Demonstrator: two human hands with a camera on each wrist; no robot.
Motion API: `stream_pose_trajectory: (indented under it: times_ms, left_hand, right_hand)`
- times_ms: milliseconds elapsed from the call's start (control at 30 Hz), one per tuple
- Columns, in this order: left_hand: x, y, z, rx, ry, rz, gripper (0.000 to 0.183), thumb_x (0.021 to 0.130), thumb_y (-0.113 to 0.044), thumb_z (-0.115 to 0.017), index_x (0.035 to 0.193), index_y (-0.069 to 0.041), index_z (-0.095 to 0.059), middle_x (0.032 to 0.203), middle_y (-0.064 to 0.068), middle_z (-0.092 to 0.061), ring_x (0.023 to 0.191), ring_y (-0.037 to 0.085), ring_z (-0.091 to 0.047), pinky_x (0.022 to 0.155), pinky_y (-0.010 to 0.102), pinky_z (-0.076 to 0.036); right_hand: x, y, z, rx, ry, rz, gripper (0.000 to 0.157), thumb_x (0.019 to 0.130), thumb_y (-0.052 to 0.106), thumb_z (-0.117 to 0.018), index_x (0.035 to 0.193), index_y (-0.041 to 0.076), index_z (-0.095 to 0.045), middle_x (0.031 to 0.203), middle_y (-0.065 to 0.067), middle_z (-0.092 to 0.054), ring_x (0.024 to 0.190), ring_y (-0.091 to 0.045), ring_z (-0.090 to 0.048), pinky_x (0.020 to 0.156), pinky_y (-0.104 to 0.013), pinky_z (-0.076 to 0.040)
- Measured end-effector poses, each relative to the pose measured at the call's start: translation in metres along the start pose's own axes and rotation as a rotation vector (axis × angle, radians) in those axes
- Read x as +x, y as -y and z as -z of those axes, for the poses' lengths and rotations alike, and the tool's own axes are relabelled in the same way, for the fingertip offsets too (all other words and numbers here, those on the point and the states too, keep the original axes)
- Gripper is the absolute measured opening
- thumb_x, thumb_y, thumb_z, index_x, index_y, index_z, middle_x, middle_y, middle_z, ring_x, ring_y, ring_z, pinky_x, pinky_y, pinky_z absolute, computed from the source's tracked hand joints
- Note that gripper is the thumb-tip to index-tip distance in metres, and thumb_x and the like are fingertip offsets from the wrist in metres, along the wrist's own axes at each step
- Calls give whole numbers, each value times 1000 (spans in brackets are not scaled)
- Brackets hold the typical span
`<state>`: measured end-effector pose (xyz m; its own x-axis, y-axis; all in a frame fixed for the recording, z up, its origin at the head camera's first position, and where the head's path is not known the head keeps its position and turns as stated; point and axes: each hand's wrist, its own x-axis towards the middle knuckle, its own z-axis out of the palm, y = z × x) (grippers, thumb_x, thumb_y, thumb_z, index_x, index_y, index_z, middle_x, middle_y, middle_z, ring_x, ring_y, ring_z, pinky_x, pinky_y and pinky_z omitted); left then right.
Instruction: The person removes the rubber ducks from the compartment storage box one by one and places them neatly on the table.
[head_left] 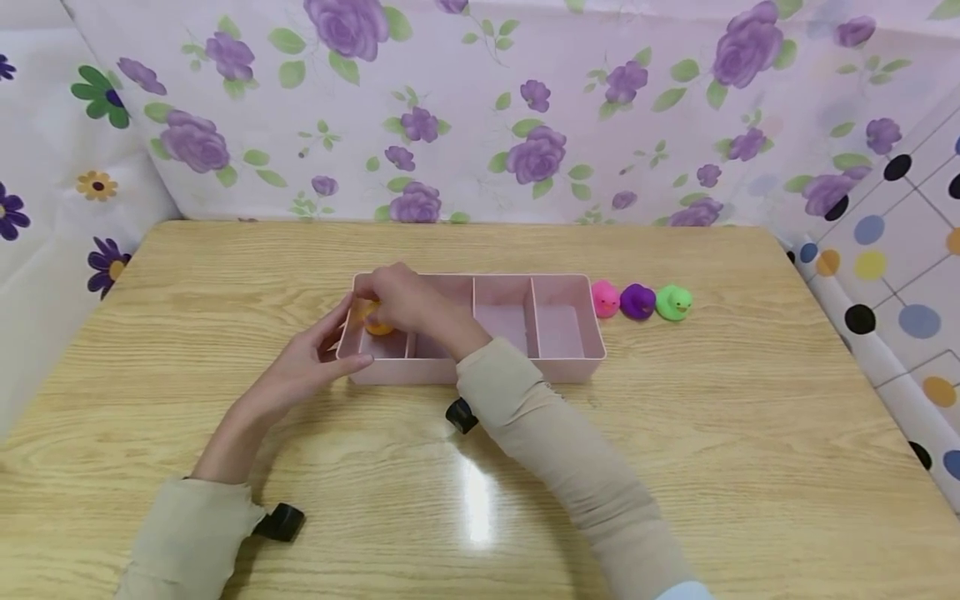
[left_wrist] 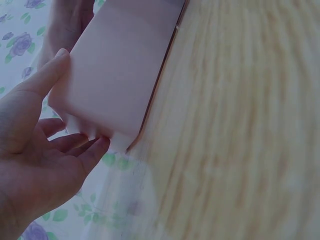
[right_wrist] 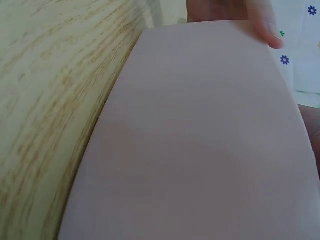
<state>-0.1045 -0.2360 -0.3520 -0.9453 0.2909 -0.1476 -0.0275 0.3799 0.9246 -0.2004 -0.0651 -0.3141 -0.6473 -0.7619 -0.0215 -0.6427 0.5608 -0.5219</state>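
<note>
A pink divided box [head_left: 480, 371] stands on the table, its compartments in a row. My left hand [head_left: 300, 367] holds the box's left end, thumb over the front rim and fingers against the end wall. In the left wrist view, that hand [left_wrist: 45, 155] has its fingertips on the end wall. Reaching across from the right, my right hand [head_left: 408, 300] is inside the leftmost compartment, its fingers around an orange rubber duck [head_left: 378, 328]. Much of this duck is hidden by the hand. The right wrist view is mostly filled by the box's front wall [right_wrist: 190, 125].
Beside the box's right end stand a pink duck [head_left: 606, 300], a purple duck [head_left: 638, 302] and a green duck [head_left: 673, 302] in a row. The wooden table [head_left: 750, 433] ends at a flowered cloth [head_left: 465, 125] behind and a dotted cloth [head_left: 915, 275] at right.
</note>
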Motion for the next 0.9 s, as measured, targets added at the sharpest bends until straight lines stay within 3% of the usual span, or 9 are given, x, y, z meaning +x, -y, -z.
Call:
stream_pose_trajectory:
  times_ms: [333, 700, 900]
  left_hand:
    - [2, 0, -1, 2, 4, -12, 85, 93, -28, -67, 156, -29, -10, 160, -3, -8, 143, 27, -16, 111, 47, -26]
    - [1, 1, -1, -1, 7, -5, 85, 93, -28, -67, 156, -29, -10, 160, 1, -8, 143, 28, -16, 111, 48, -25]
    - [1, 1, -1, -8, 6, -6, 84, 93, -27, -67, 156, -29, -10, 160, 2, -8, 143, 28, -16, 111, 48, -25]
  right_hand:
    - [0, 2, -5, -45, -7, -41, 18, 84, -1, -71, 100, 6, -67, 88, -4, -65, 75, -16, -54, 61, -20, -43]
    - [-1, -4, -6, -36, -55, 48, 10, 84, 3, -74, 93, 7, -71, 84, -1, -64, 79, -15, -53, 69, -20, -42]
    - [-2, -4, -3, 2, -50, 56, 7, 88, 5, -69, 94, 8, -73, 83, 0, -63, 78, -15, -53, 68, -20, -41]
